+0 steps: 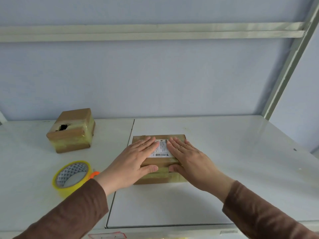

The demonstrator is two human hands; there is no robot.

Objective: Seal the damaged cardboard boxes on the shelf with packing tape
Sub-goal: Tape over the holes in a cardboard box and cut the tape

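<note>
Head view: left hand [136, 159] and right hand [186, 156], fingers straight, press flat on the labelled cardboard box [159, 176] on the shelf [224, 152]; thumbs touch its taped front face. Tape roll [72, 177] lies left.

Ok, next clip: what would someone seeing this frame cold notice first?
Both hands, the left hand and right hand, lie flat on the labelled cardboard box at the centre of the white shelf, thumbs over its front edge. Next comes the second box at back left, with a dark torn hole in its top. A yellow tape roll lies near the left wrist.
</note>
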